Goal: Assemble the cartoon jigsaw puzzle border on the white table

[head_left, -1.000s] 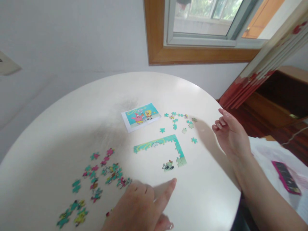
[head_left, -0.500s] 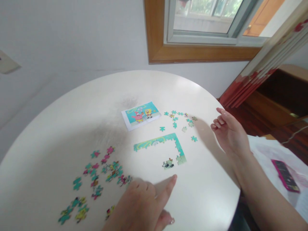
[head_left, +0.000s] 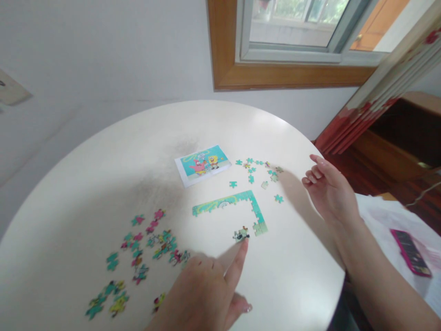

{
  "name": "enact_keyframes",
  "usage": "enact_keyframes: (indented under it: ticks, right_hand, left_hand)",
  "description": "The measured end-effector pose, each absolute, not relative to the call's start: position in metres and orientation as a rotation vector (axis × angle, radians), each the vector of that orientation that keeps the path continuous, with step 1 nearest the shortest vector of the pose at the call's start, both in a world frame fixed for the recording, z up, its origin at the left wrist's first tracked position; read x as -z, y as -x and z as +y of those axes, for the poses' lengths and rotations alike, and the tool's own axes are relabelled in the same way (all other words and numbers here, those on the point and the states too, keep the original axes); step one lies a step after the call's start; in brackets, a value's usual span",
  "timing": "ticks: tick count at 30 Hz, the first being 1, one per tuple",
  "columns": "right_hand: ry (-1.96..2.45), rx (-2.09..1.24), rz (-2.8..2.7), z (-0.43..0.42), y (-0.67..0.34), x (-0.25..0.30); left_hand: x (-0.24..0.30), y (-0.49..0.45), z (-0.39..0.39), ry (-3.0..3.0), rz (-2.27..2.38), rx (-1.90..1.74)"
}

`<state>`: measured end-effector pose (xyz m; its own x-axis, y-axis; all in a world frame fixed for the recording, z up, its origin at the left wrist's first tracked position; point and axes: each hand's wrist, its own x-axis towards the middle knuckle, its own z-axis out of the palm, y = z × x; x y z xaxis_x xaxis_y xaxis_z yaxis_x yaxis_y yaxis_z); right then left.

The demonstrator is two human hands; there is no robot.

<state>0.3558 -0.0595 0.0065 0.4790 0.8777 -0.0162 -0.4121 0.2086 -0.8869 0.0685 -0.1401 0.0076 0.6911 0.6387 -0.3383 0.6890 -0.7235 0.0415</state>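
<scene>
My left hand (head_left: 210, 287) reaches in from below with its index finger stretched out and the other fingers curled. That fingertip meets the lower edge of a small joined group of puzzle pieces (head_left: 240, 234) with dark and pale print. Just right of and above this group lies a partly joined puzzle border (head_left: 257, 211), making a top edge and a right side in teal and pale green. My right hand (head_left: 330, 188) hovers near the table's right edge, index finger extended, the others loosely bent, nothing in it.
A printed picture card (head_left: 203, 165) with cartoon figures lies behind the border. Loose teal pieces (head_left: 251, 179) are scattered at its right, and several mixed pieces (head_left: 165, 243) at the left. The round white table (head_left: 103, 184) stands against a wall. A pink-edged phone (head_left: 409, 253) lies at right.
My left index finger has moved forward and slightly left, from bare table to the edge of the small group of pieces. My right hand stays where it was.
</scene>
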Motion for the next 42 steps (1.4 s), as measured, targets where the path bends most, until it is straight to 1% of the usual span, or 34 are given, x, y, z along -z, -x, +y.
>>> enact_keyframes:
  ticks: [8, 15, 22, 34, 42]
  right_hand:
    - [0.991, -0.98, -0.585, -0.06, -0.357, -0.006]
    - [1.003, -0.971, -0.597, -0.06, -0.355, -0.007]
    - [1.016, -0.963, -0.594, -0.061, -0.353, -0.009]
    - [1.026, -0.952, -0.602, -0.061, -0.353, -0.009]
    - [1.032, -0.95, -0.599, -0.06, -0.353, -0.01]
  left_hand:
    - [-0.006, -0.067, -0.14, -2.783, 1.062, 0.451]
    - [-0.012, -0.07, -0.139, -2.726, 1.077, 0.53]
    - [-0.012, -0.069, -0.139, -2.707, 1.095, 0.478]
    - [-0.016, -0.07, -0.134, -2.594, 1.032, 0.526]
    - [-0.011, -0.069, -0.139, -2.69, 1.096, 0.466]
